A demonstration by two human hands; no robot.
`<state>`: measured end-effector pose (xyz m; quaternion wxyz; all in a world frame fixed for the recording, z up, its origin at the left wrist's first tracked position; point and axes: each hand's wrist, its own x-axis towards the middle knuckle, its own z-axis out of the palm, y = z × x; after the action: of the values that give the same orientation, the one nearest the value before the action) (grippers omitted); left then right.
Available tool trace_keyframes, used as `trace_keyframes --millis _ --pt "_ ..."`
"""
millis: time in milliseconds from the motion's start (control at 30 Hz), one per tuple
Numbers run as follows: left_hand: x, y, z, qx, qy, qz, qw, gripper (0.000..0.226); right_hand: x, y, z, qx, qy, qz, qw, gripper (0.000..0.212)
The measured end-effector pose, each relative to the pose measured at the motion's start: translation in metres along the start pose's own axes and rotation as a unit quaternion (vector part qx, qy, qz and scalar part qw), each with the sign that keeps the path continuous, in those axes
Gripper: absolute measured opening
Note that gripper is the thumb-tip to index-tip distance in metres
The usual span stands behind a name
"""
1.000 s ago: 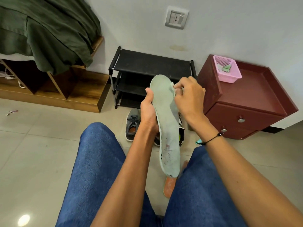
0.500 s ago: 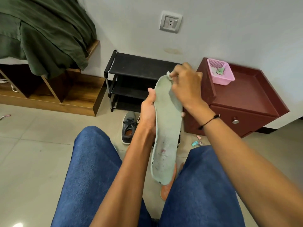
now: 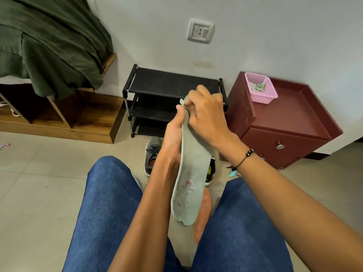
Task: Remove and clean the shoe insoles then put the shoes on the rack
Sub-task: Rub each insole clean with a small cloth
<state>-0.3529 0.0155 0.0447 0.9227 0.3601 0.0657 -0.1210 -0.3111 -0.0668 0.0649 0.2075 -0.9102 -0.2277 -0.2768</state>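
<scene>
Pale green foam insole [image 3: 191,174] upright, left hand [image 3: 172,142] gripping its edge; right hand [image 3: 204,114] pinching a small cloth at twelve o'clock. Best wiping firmly toward six.

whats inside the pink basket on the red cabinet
Inside the pink basket, which sits at the back left of the dark red cabinet top, lies a small crumpled greenish piece, perhaps cloth. The near wall hides the basket floor, so anything lower cannot be seen.
</scene>
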Motion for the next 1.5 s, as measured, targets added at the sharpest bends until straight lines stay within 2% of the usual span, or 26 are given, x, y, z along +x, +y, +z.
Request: trace_keyframes --millis 100,167,233,300,367,467,600,667,733,867,933,1000,1100,1233,1300,1367,1433,1500 --pt "-0.003 -0.001 0.000 -0.012 -0.035 -0.052 0.998 0.055 0.019 0.017 -0.001 -0.050 -0.007 0.030 0.998 0.014" --pt "-0.004 -0.001 -0.001 -0.020 -0.048 -0.084 0.995 0.064 0.028 0.030 -0.006 -0.030 -0.001 0.084 0.996 0.014" --pt "-0.003 0.000 -0.002 -0.033 -0.045 -0.090 0.994 0.070 0.026 0.034 -0.014 0.019 0.041 0.106 0.993 0.012" --pt "0.002 0.002 -0.006 -0.048 -0.024 -0.074 0.996 0.066 0.008 0.024 -0.020 0.072 0.041 0.065 0.994 0.012" --pt "0.005 0.002 -0.009 -0.055 -0.007 -0.056 0.997 0.061 -0.020 0.008 -0.020 0.076 -0.014 -0.010 0.997 0.011" --pt "0.002 0.003 -0.006 -0.042 0.000 -0.065 0.997 0.062 -0.043 0.004 -0.013 -0.030 -0.065 -0.090 0.993 0.011" --pt "0.001 0.007 -0.005 -0.054 -0.016 -0.043 0.997 0.056 -0.021 0.009 -0.009 -0.101 -0.053 -0.117 0.987 0.012" --pt "0.003 0.009 -0.006 -0.057 -0.019 -0.026 0.998 0.054 -0.014 0.009 -0.004 -0.124 -0.035 -0.106 0.986 0.014" --pt "0.005 0.007 -0.007 -0.048 -0.001 -0.020 0.999 0.053 -0.003 0.014 0.000 -0.125 -0.007 -0.056 0.991 0.016" --pt "0.005 0.002 -0.004 -0.038 0.017 -0.007 0.999 0.063 0.022 0.024 -0.009 -0.026 0.024 0.055 0.998 0.014" --pt "0.007 0.005 -0.004 -0.044 0.034 0.021 0.998 0.057 0.013 0.012 -0.017 0.011 0.054 0.028 0.998 0.012" --pt "0.009 0.009 -0.007 -0.053 0.040 0.031 0.997 0.051 -0.011 -0.003 -0.020 0.019 0.029 -0.035 0.999 0.012" --pt "0.005 0.009 -0.009 -0.067 0.021 0.003 0.998 0.060 -0.042 -0.004 -0.016 -0.088 -0.044 -0.108 0.989 0.013" --pt "0.003 0.002 -0.006 -0.053 0.008 -0.010 0.998 0.057 -0.025 0.012 -0.013 -0.154 -0.014 -0.065 0.986 0.011" --pt "0.003 0.003 -0.005 -0.018 0.018 -0.002 1.000 0.053 -0.013 0.013 -0.016 -0.098 0.015 -0.002 0.995 0.013" --pt "0.004 0.004 -0.007 0.000 0.032 0.011 0.999 0.052 -0.008 0.009 -0.022 0.027 0.027 0.049 0.998 0.011" --pt "0.003 0.007 -0.008 -0.016 0.027 0.014 0.999 0.058 -0.011 -0.002 -0.026 0.100 -0.018 0.050 0.994 0.012" --pt "0.003 0.005 -0.009 -0.056 0.001 -0.007 0.998 0.066 -0.017 -0.011 -0.022 0.101 -0.086 0.025 0.991 0.015"
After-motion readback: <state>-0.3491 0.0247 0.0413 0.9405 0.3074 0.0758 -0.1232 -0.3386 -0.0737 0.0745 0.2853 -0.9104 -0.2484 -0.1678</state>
